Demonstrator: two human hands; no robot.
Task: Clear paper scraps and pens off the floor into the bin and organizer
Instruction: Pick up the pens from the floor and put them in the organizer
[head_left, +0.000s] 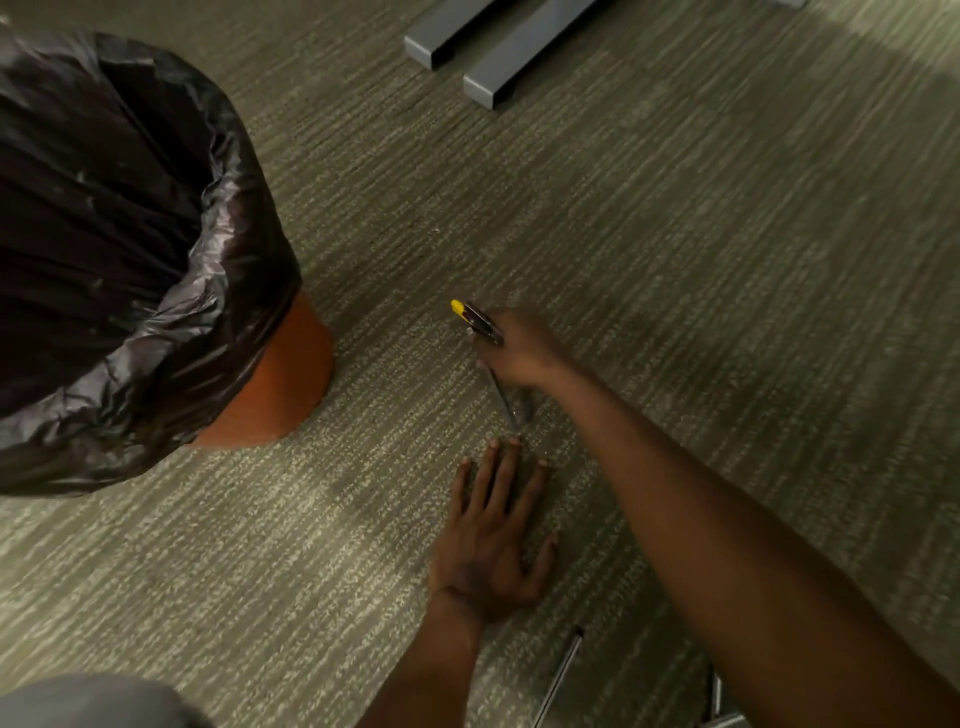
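The orange bin (291, 384), lined with a black bag (130, 234), stands left of both hands on the carpeted floor (727, 260); the right hand (519, 353) has its grip closed around pens (475, 319), one yellow-capped; the left hand (493, 530) lies flat, fingers spread, nearer the camera; grey metal bars (488, 47) lie at the far edge, open carpet between.

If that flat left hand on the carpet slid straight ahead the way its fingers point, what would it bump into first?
Probably the tips of the pens held in the right hand, just ahead of the left hand, though their height above the carpet is unclear.
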